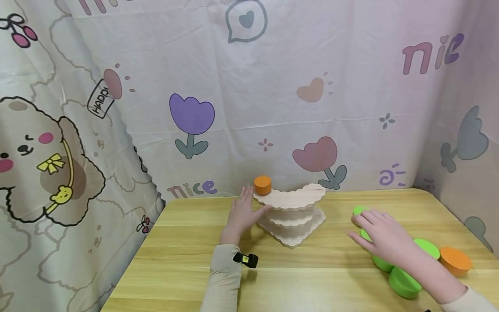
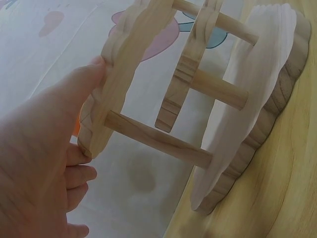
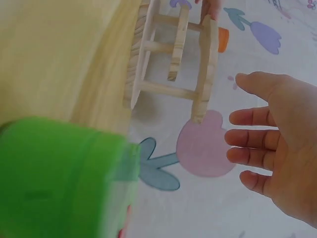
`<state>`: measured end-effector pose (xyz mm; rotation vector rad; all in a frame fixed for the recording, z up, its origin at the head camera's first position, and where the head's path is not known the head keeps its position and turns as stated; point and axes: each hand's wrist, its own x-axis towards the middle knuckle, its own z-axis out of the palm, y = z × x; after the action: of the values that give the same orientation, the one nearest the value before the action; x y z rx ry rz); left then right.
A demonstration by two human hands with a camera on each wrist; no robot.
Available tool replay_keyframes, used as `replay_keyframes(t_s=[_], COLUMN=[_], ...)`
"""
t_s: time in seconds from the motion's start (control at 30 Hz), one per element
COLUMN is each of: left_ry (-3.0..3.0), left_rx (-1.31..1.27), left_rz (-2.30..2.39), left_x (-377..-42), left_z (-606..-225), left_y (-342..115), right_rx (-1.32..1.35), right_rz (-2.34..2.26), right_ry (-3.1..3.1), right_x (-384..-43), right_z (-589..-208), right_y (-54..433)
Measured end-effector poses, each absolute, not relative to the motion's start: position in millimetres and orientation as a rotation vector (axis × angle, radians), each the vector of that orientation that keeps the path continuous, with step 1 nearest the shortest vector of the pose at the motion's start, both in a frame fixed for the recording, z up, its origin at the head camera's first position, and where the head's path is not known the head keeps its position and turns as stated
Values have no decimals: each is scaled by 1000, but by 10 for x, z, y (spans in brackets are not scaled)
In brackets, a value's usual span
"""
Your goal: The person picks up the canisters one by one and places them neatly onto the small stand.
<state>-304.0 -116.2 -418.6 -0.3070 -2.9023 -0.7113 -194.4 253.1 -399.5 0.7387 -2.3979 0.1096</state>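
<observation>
By the left hand (image 1: pixel 242 215), the wooden stand (image 1: pixel 291 200) on the table (image 1: pixel 175 260) is pinched at its stiff-looking top, a good grip; probably light. Nothing is held by the loosely spread right hand (image 1: pixel 383 236) near green blocks (image 1: pixel 404 284).

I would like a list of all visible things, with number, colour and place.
wooden stand: one, pale, on table
orange blocks: two, orange, one atop stand, one at right
green blocks: several, green, partly hidden, right of stand
table: one, yellowish, under stand
printed cloth: number unclear, whitish, behind table
wrist device: one clearly seen, black, left wrist
sleeves: two, beige, forearms
left hand: one, bare, gripping stand
right hand: one, bare, near green blocks
</observation>
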Motion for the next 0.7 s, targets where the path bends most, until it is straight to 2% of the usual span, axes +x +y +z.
replay_keyframes(t_s=[0.7], left_ry=[-2896], left_rx=[-314], left_rz=[-723], left_x=[-3040], left_z=[-4181], left_y=[-1168], right_rx=[418], right_rz=[132], right_ry=[-2668], right_x=[-1414], right_z=[-4407], right_y=[3016])
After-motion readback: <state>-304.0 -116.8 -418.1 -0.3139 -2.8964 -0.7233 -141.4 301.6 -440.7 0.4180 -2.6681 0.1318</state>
